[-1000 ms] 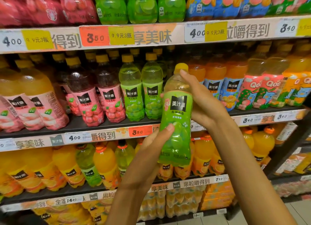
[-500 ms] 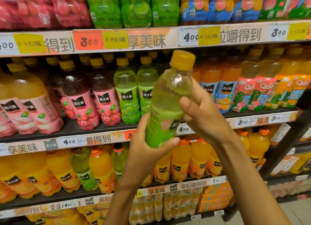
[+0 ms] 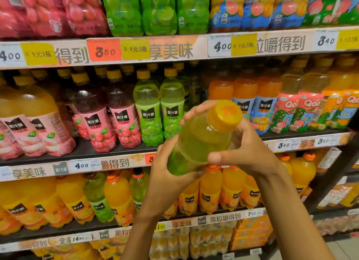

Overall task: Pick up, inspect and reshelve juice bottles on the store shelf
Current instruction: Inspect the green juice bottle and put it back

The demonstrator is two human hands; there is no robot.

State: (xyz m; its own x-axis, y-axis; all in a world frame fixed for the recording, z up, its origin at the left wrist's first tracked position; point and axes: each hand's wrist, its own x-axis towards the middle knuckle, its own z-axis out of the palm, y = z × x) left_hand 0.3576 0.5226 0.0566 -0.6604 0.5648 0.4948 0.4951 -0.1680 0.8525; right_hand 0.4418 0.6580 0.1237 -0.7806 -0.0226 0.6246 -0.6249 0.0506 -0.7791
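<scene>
Shelf [image 3: 81, 153] middle row, from the left: pink-label bottles [image 3: 97, 123], then two green-label bottles [image 3: 148, 114] standing upright. Left hand [image 3: 167, 174] grasps the base of the green juice bottle [image 3: 198, 139], fingers wrapped round it. Bottle is in front of the shelf, tilted hard, yellow cap [image 3: 225, 114] toward camera and up-right. Right hand [image 3: 244, 149] grips its upper body below the cap. Orange bottles [image 3: 244, 92] behind, to the right.

Bottle [image 3: 202, 141] tilted before middle shelf [image 3: 120, 163], left hand [image 3: 171, 182] under base, right hand [image 3: 246, 151] beside neck
</scene>
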